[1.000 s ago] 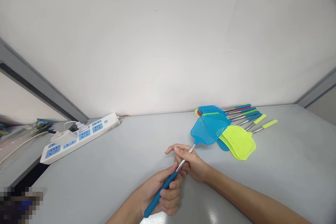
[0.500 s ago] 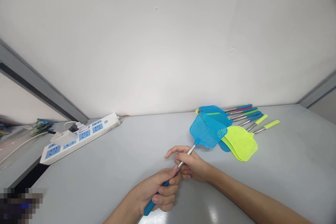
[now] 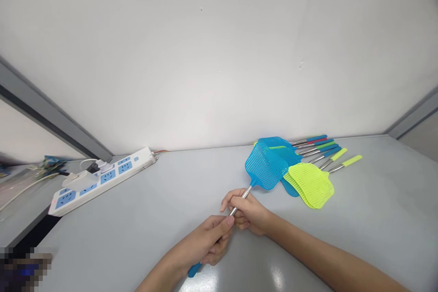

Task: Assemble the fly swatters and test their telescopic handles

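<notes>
- One blue fly swatter: left hand wrapped around its handle, right hand gripping its metal shaft.
- From the hands, its mesh head sits at one o'clock.
- Other swatters lie piled at two o'clock, a white power strip at ten.

Pale wall behind grey tabletop; grey bars both sides.
</notes>
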Demonstrator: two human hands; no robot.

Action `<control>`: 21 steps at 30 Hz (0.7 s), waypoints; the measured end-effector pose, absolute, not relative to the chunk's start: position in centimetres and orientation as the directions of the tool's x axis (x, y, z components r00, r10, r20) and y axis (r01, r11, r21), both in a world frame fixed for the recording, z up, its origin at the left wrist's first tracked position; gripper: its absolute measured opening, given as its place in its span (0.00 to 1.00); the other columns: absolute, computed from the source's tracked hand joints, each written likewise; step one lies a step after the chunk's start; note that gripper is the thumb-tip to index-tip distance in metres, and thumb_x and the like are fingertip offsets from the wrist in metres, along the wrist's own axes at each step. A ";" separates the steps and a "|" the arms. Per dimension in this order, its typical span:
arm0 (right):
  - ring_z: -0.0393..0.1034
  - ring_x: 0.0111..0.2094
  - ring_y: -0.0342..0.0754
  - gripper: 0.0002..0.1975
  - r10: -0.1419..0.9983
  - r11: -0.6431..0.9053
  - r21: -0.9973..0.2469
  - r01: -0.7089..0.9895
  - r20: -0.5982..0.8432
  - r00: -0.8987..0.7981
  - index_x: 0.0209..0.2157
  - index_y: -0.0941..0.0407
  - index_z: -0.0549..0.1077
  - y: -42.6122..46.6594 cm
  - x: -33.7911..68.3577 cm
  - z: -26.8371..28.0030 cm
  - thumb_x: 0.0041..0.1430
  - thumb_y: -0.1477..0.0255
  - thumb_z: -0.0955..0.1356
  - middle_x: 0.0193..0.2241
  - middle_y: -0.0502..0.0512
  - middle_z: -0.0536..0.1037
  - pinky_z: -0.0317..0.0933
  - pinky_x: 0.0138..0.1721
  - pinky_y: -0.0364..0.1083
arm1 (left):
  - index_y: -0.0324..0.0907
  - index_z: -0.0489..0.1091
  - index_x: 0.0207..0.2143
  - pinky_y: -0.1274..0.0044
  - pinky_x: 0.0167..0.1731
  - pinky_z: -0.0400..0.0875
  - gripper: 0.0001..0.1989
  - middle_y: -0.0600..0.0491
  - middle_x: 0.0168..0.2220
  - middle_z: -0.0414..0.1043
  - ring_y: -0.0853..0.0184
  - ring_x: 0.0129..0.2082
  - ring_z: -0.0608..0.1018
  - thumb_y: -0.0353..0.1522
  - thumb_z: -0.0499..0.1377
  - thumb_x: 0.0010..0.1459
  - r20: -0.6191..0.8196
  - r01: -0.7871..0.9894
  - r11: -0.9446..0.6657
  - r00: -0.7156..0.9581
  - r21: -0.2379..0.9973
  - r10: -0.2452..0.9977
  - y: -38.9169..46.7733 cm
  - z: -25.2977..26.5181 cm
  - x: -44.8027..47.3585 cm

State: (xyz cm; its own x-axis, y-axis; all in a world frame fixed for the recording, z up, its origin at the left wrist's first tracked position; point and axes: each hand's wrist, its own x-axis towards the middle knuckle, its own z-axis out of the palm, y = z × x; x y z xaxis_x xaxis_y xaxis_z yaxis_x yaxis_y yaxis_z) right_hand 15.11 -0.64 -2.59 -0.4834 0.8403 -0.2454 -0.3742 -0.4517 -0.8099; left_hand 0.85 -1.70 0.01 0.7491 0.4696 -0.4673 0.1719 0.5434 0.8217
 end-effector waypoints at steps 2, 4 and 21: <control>0.34 0.11 0.34 0.07 0.853 -0.438 -0.813 -0.384 -0.242 -0.462 0.22 0.59 0.67 -0.7 15.0 -2.6 0.45 0.74 0.59 0.08 0.39 0.47 0.31 0.10 0.36 | 0.41 0.50 0.18 0.82 0.10 0.41 0.18 0.65 0.10 0.44 0.80 0.08 0.49 0.44 0.43 0.54 -0.471 0.215 0.488 0.730 0.846 0.496 -1.7 0.0 0.9; 0.35 0.11 0.34 0.07 0.868 -0.420 -0.817 -0.395 -0.233 -0.439 0.22 0.59 0.67 -0.8 14.9 -2.7 0.45 0.74 0.59 0.08 0.40 0.47 0.31 0.10 0.36 | 0.41 0.50 0.19 0.82 0.10 0.41 0.18 0.64 0.10 0.45 0.79 0.09 0.49 0.45 0.43 0.53 -0.481 0.278 0.415 0.688 0.866 0.543 -1.9 0.0 0.9; 0.43 0.11 0.34 0.09 0.894 -0.376 -0.850 -0.369 -0.228 -0.385 0.24 0.59 0.68 -1.0 14.7 -3.3 0.44 0.73 0.59 0.10 0.43 0.55 0.35 0.11 0.36 | 0.42 0.63 0.28 0.79 0.23 0.54 0.19 0.57 0.20 0.61 0.69 0.22 0.63 0.42 0.38 0.55 -0.256 0.685 -0.178 0.481 0.706 0.839 -3.2 0.0 1.2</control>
